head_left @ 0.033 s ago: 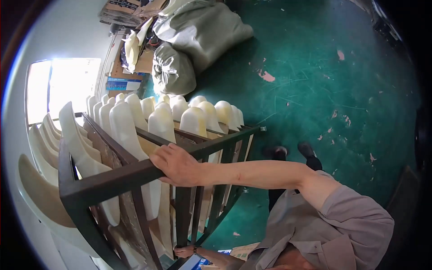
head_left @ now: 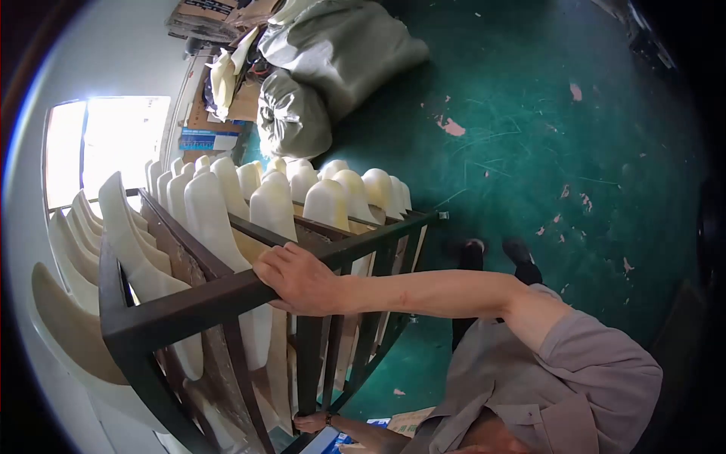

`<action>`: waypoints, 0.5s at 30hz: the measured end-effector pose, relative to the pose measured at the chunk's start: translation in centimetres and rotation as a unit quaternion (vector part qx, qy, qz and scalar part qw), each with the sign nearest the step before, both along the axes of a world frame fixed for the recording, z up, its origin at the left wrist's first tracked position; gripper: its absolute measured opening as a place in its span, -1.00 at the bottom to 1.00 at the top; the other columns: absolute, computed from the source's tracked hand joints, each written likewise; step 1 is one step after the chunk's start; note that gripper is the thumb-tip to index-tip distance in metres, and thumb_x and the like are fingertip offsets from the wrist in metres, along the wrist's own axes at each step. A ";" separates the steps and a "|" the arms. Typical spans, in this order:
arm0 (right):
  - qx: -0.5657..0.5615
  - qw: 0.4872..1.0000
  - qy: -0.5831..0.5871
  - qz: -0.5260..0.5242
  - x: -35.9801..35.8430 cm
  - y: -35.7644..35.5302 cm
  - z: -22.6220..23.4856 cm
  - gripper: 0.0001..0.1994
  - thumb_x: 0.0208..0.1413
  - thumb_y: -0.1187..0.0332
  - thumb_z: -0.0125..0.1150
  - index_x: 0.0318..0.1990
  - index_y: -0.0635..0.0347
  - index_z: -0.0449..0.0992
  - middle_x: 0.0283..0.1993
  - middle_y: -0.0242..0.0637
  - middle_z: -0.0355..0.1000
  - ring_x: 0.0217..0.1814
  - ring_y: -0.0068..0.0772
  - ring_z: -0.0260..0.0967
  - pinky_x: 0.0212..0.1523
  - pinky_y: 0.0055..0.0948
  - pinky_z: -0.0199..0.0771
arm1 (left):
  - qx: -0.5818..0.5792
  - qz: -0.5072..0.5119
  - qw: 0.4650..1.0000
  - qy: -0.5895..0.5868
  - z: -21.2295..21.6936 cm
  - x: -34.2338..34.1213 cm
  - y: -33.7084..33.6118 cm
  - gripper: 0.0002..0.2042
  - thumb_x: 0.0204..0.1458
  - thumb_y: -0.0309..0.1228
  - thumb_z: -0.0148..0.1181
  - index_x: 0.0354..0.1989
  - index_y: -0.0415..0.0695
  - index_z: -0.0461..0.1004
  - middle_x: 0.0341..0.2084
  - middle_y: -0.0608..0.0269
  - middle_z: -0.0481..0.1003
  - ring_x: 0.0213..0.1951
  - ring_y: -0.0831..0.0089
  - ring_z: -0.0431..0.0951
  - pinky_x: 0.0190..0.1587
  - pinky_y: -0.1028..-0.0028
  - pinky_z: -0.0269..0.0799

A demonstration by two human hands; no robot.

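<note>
In the head view, hands at a dark, loaded rack [head_left: 386, 236]
The right hand [head_left: 302, 280] curls over the square-edged top bar [head_left: 189, 308], fingers wrapped around it; the left hand [head_left: 310, 423], low down, meets an upright [head_left: 308, 363], though whether it is closed there I cannot tell. The rack fills the lower left, carrying smooth, round-ended cream shells [head_left: 272, 212] in close rows, curved ones jutting past its left edge. Creased, bulging sacks [head_left: 340, 64] slump beyond its far end. Along its right edge, scuffed green floor [head_left: 529, 166] opens wide.
</note>
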State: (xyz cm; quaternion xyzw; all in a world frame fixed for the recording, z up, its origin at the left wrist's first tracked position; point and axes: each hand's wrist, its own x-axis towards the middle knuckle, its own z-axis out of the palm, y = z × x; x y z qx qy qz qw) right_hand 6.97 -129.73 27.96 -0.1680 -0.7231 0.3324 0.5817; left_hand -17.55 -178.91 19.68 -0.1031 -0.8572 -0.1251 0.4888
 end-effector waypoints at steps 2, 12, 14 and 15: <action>-0.005 1.000 0.001 -0.008 -1.5 0.5 -0.6 -0.25 -0.30 0.28 0.54 0.08 0.31 0.25 0.01 -0.08 0.31 0.04 -0.05 0.32 0.04 -0.14 0.31 | -0.014 0.006 1.000 0.014 -0.7 -2.9 -0.6 -0.42 0.37 -0.06 -0.44 -0.33 -0.19 0.52 -0.32 -0.10 0.45 -0.23 -0.12 0.43 -0.18 -0.01 0.29; 0.062 0.993 0.064 0.077 -12.5 2.6 -3.7 -0.23 -0.41 0.25 0.57 0.03 0.30 0.29 -0.08 -0.12 0.35 -0.04 -0.08 0.39 -0.03 -0.16 0.36 | 0.617 -0.049 0.763 -0.183 -2.9 -9.8 5.0 -0.45 0.25 0.04 -0.04 0.16 -0.18 0.43 0.17 0.03 0.41 0.13 -0.04 0.44 0.12 -0.12 0.39; 0.059 0.991 0.072 0.091 -13.7 3.3 -4.9 -0.22 -0.43 0.26 0.57 0.03 0.30 0.28 -0.09 -0.12 0.36 -0.05 -0.08 0.40 -0.03 -0.17 0.38 | 0.706 -0.153 0.652 -0.230 -3.0 -8.3 10.9 -0.41 0.25 0.00 -0.01 0.24 -0.27 0.33 0.21 -0.05 0.39 0.14 -0.03 0.46 0.12 -0.21 0.41; 0.052 0.991 0.079 0.091 -14.0 3.7 -5.7 -0.20 -0.45 0.27 0.57 0.04 0.31 0.28 -0.11 -0.12 0.36 -0.07 -0.07 0.40 -0.03 -0.18 0.40 | 0.697 -0.132 0.669 -0.222 -0.6 -4.3 19.9 -0.40 0.23 -0.03 0.03 0.24 -0.32 0.30 0.21 -0.08 0.38 0.12 -0.03 0.48 0.17 -0.09 0.41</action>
